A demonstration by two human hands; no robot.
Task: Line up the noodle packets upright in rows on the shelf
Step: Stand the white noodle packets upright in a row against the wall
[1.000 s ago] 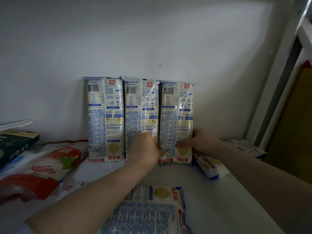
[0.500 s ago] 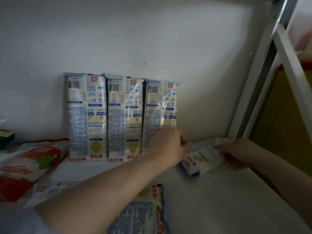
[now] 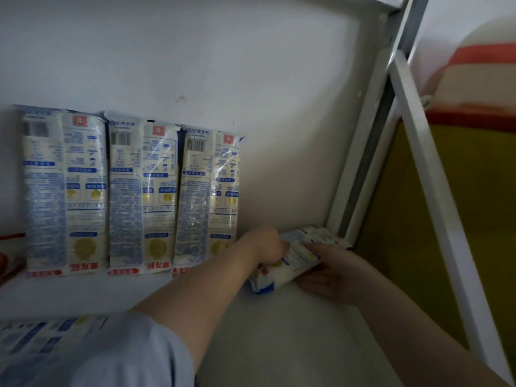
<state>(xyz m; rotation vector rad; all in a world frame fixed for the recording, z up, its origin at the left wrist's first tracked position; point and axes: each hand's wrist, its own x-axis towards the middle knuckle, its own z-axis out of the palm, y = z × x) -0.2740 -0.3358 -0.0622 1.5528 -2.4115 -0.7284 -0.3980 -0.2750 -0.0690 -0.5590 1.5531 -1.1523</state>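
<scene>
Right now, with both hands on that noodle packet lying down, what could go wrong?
1. The left forearm passes right in front of the third standing packet, so lifting might knock it over, maybe toppling its neighbours.
2. The lying packet sits close to the shelf post; swinging it upright could bump the post.

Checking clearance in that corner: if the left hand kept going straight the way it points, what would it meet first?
The left hand already touches the lying noodle packet; beyond that, probably the white back wall, though depth is unclear.
</scene>
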